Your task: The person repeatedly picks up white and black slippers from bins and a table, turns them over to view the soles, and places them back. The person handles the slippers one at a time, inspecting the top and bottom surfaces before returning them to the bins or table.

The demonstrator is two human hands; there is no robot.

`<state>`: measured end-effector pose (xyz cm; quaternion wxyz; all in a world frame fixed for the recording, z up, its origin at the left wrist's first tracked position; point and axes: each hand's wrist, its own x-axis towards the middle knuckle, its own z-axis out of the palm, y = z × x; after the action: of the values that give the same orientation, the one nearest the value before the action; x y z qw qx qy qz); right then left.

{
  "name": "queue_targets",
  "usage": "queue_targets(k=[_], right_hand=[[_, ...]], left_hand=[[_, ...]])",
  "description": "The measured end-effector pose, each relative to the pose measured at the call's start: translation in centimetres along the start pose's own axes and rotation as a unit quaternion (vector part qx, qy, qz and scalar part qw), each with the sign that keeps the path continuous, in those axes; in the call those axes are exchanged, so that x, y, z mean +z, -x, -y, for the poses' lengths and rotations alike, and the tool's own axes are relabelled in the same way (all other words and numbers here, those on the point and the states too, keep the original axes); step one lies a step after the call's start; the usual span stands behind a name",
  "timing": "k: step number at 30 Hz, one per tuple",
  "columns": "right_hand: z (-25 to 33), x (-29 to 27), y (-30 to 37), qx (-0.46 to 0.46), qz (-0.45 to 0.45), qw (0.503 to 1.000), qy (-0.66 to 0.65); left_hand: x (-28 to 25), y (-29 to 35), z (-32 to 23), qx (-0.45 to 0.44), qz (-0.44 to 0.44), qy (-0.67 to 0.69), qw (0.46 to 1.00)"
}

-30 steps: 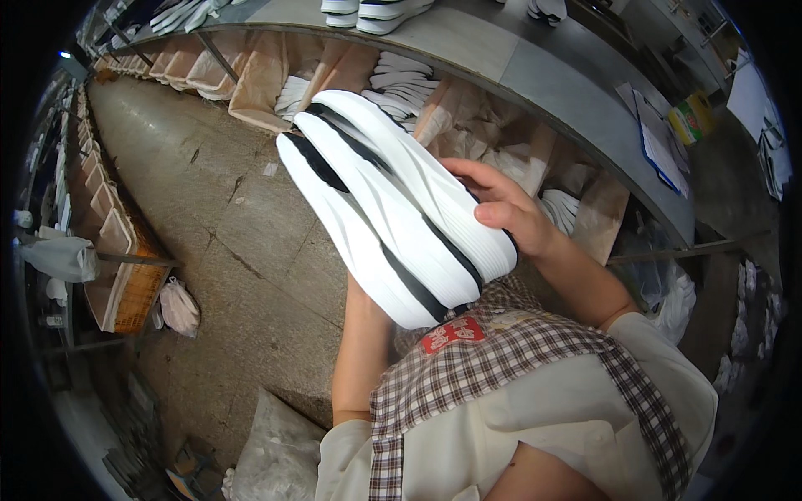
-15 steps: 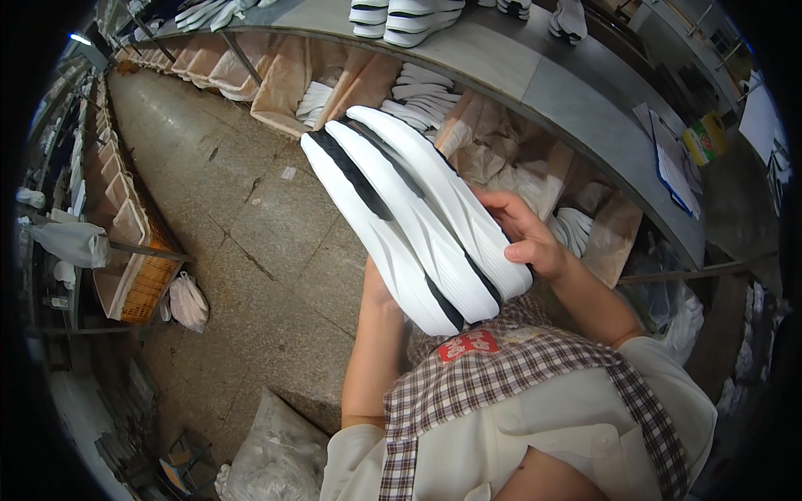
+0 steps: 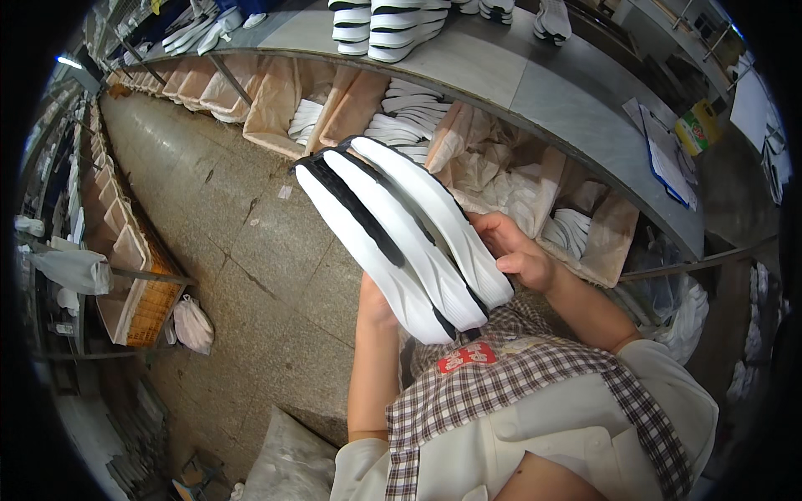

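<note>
Three white shoe soles (image 3: 397, 219) with black bands lie side by side as one bundle in front of my chest, far ends pointing up and to the left. My right hand (image 3: 516, 252) is closed on the bundle's right side, its thumb showing near the edge. Against the left side rests my left hand (image 3: 378, 299); most of it is behind the soles and its fingers are hidden. The near end of the bundle is just above my checked apron (image 3: 501, 380).
A long grey table (image 3: 568, 104) curves across the far side, carrying stacked soles (image 3: 391, 29) and a clipboard (image 3: 668, 163). Lined bins (image 3: 271, 108) with soles stand beneath it. A wicker basket (image 3: 142, 313) is at left, a plastic sack (image 3: 288, 459) near my feet.
The bundle's far end has dropped toward me, and the bundle has shifted slightly left. Both hands keep their places on it. The view has shifted a little.
</note>
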<state>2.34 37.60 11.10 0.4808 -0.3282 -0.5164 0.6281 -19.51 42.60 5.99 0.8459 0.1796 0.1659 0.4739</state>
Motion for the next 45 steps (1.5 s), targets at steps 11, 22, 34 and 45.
queue_targets(k=[11, 22, 34, 45], right_hand=[[-0.5, 0.0, 0.0, -0.04, 0.001, 0.999, 0.003], [3.3, 1.5, -2.5, -0.128, 0.041, 0.942, 0.309], [3.7, 5.1, -3.1, -0.07, 0.026, 0.924, 0.375], [4.7, 2.2, -2.2, 0.012, -0.048, 0.972, -0.229]], left_hand=[[0.4, -0.8, -0.1, 0.018, 0.049, -0.011, 0.999], [-3.9, -3.3, 3.7, -0.025, -0.051, 0.005, 0.998], [-2.5, -1.6, 3.3, -0.025, -0.046, 0.125, 0.991], [1.4, -1.8, 0.4, -0.027, 0.2, 0.339, 0.919]])
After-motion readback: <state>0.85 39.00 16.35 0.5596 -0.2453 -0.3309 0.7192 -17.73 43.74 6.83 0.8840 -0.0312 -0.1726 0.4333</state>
